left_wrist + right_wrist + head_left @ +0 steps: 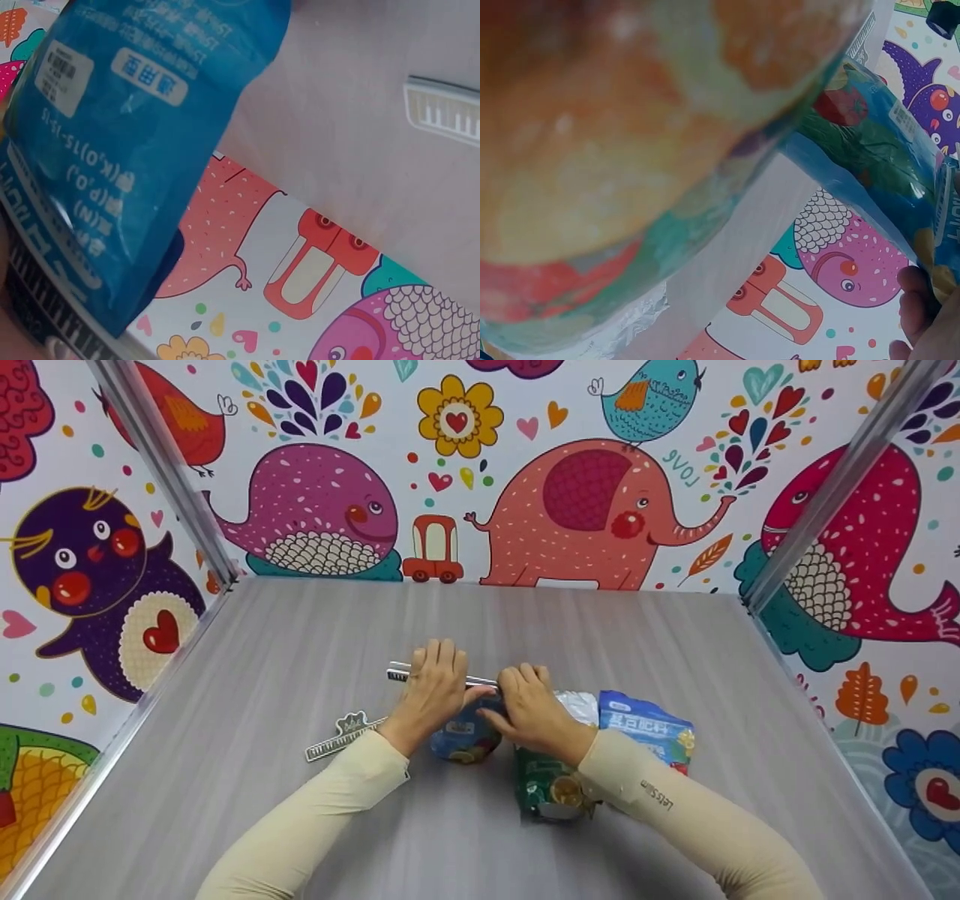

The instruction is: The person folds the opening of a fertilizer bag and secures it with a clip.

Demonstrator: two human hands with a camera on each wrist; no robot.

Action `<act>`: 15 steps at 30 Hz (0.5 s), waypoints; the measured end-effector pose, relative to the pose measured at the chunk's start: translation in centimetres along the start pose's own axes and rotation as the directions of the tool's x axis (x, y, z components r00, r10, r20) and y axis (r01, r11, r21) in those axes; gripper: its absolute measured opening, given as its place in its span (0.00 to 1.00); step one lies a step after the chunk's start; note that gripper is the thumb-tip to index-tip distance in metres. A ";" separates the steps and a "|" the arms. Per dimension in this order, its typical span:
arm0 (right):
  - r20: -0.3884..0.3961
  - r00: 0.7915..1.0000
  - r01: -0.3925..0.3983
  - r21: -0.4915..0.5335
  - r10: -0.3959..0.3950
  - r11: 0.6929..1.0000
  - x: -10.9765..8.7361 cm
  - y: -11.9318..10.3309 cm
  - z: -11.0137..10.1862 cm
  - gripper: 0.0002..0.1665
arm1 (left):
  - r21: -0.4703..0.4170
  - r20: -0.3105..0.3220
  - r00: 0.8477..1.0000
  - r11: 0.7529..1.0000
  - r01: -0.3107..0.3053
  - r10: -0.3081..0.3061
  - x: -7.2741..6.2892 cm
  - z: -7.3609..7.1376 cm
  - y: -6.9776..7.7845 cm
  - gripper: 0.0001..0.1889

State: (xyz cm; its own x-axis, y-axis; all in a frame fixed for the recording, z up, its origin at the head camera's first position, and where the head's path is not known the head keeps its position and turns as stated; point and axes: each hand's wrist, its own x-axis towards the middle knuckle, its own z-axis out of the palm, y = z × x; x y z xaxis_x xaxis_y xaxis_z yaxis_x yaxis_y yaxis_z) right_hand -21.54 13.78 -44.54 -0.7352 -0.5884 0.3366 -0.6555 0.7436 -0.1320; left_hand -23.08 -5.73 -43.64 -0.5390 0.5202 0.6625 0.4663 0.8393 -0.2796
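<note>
A long bar-shaped sealing clip [397, 673] lies along the top of a blue pouch [465, 739]. Its two bars stand apart at the left end. My left hand [439, 682] holds the clip from above, fingers curled over it. My right hand [536, 709] grips the pouch's top corner beside the clip's right end. In the left wrist view the pouch [150, 127] hangs with printed text, and the clip's toothed bar [52, 292] runs along its edge. In the right wrist view the pouch [877, 142] shows a tomato print. The hands hide part of its top.
Left of the hands lies another clip [345, 741] with a decorated tab. A green bag [555, 784] with a silver top stands under the right forearm, and a second blue pouch [649, 724] lies to its right. Patterned walls and metal posts bound the table [480, 847].
</note>
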 end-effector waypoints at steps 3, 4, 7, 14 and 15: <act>-0.007 1.000 0.007 0.007 -0.007 1.000 0.0 0.1 0.1 0.23 | -0.001 0.001 1.000 1.000 0.006 -0.006 -0.1 0.1 0.1 0.32; -0.009 1.000 0.010 0.007 -0.010 1.000 0.0 0.1 0.0 0.22 | 0.002 0.001 1.000 1.000 0.007 -0.007 -0.1 0.2 0.2 0.32; -0.013 1.000 0.020 0.006 -0.020 1.000 -0.1 0.2 0.0 0.21 | 0.017 0.006 1.000 1.000 0.005 -0.005 0.0 0.3 0.3 0.32; 0.005 1.000 0.015 0.006 -0.015 1.000 -0.2 0.3 -0.3 0.21 | 0.034 0.027 1.000 0.999 0.008 -0.009 0.1 0.2 0.6 0.32; 0.009 1.000 0.010 0.006 -0.010 1.000 -0.2 0.4 -0.3 0.21 | 0.028 0.029 1.000 1.000 0.011 -0.012 0.1 0.2 0.6 0.32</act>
State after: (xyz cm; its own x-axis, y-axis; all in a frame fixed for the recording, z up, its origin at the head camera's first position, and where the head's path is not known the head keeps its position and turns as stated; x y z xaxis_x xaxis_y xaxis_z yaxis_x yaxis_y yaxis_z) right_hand -21.58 14.27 -44.37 -0.7301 -0.5986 0.3297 -0.6638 0.7358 -0.1341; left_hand -22.99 -5.15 -43.90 -0.5642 0.5148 0.6455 0.4406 0.8489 -0.2918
